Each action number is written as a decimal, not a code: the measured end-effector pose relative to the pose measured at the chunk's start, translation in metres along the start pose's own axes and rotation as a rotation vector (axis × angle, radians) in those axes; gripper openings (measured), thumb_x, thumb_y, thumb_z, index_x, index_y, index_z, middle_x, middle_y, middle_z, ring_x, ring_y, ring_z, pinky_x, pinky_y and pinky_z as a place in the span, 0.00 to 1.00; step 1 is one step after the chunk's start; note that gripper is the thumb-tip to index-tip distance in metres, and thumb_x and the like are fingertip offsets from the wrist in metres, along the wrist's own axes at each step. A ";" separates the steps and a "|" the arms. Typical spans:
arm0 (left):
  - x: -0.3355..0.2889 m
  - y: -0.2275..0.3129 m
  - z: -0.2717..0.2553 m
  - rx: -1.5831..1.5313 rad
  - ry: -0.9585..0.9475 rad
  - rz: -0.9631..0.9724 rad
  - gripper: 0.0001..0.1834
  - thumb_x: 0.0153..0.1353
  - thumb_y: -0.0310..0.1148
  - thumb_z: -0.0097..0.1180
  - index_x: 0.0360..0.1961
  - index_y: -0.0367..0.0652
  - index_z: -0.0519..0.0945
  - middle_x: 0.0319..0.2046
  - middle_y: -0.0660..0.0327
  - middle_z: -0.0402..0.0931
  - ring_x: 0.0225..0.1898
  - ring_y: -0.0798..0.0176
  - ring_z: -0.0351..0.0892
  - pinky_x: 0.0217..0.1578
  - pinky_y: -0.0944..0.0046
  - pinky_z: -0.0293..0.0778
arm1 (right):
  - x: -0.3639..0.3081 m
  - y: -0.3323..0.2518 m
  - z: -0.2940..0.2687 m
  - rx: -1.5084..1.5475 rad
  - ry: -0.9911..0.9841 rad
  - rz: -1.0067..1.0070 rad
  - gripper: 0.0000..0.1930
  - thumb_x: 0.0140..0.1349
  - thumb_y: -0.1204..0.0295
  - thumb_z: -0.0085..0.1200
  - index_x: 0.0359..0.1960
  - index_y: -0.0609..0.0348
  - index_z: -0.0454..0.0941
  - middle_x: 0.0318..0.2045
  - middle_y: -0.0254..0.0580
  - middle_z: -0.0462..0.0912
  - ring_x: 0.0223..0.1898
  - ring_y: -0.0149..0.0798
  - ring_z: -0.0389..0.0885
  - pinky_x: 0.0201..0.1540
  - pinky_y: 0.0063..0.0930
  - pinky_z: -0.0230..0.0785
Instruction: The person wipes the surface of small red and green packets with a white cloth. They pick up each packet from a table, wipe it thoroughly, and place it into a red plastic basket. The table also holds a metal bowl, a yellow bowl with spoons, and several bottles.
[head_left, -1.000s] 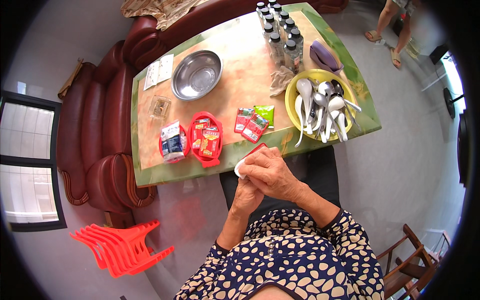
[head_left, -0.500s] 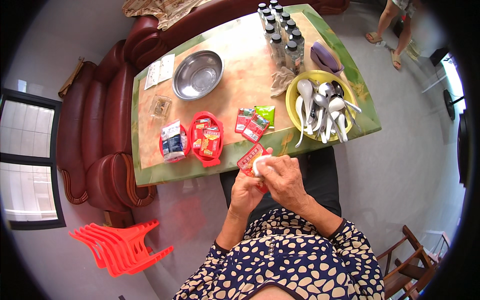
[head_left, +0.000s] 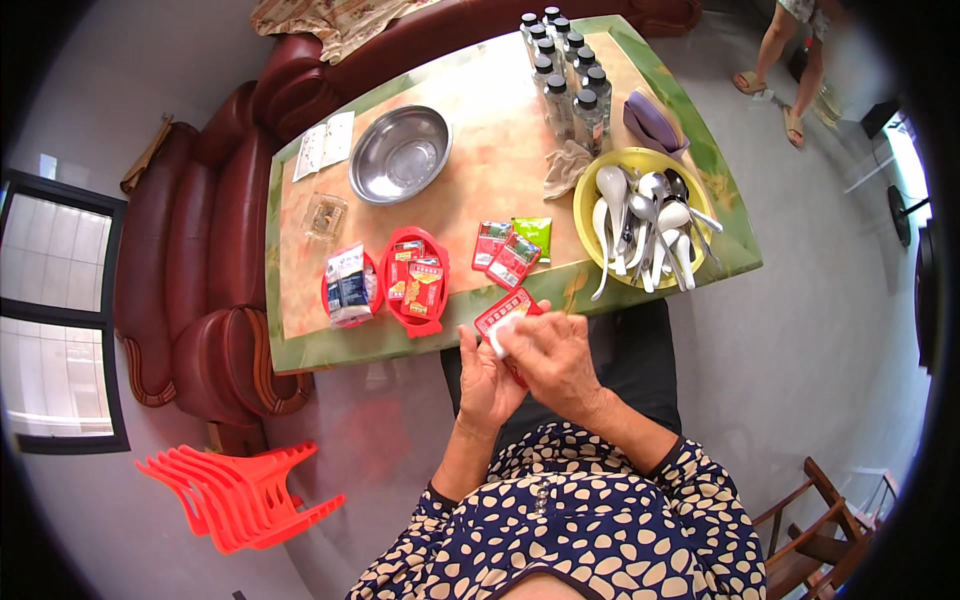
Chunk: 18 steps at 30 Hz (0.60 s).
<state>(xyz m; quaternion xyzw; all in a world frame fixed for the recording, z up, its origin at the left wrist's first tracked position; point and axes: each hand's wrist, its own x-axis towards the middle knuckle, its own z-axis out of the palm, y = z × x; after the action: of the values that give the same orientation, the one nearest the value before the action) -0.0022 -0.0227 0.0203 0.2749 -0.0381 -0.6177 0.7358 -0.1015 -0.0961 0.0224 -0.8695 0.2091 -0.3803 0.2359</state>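
Your right grip (head_left: 557,365) pinches a white wad (head_left: 500,338) on the red packet (head_left: 500,310) at the counter's (head_left: 480,135) near edge; your left grip (head_left: 488,388) cups loosely, its hold hidden. This packet looks unfinished.

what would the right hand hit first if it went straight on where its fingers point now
Most likely the red packet, right by the white wad pinched by the right hand; whether they already touch is unclear in this view.
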 end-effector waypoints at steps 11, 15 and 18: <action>0.007 -0.005 -0.009 0.011 0.011 0.093 0.28 0.74 0.39 0.35 0.69 0.36 0.52 0.69 0.51 0.55 0.68 0.50 0.58 0.67 0.47 0.56 | -0.016 0.012 -0.011 -0.199 -0.002 0.133 0.19 0.49 0.73 0.57 0.46 0.58 0.77 0.39 0.38 0.75 0.40 0.40 0.73 0.41 0.35 0.60; 0.008 -0.009 -0.018 -0.072 0.038 0.104 0.28 0.74 0.40 0.33 0.71 0.41 0.49 0.70 0.52 0.52 0.70 0.44 0.52 0.67 0.42 0.56 | -0.034 -0.006 -0.009 -0.065 -0.036 0.131 0.20 0.48 0.74 0.58 0.46 0.61 0.76 0.38 0.40 0.75 0.36 0.41 0.73 0.38 0.36 0.61; 0.008 -0.006 -0.016 -0.110 0.027 0.094 0.28 0.74 0.41 0.32 0.71 0.41 0.49 0.70 0.53 0.51 0.70 0.43 0.52 0.67 0.42 0.56 | -0.040 -0.014 -0.003 0.059 -0.054 0.044 0.19 0.48 0.75 0.59 0.45 0.60 0.77 0.38 0.38 0.76 0.38 0.40 0.74 0.39 0.36 0.62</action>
<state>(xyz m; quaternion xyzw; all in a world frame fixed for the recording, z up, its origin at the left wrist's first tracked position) 0.0007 -0.0251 0.0020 0.2402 -0.0070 -0.5800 0.7784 -0.1258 -0.0639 0.0101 -0.8672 0.2103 -0.3576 0.2755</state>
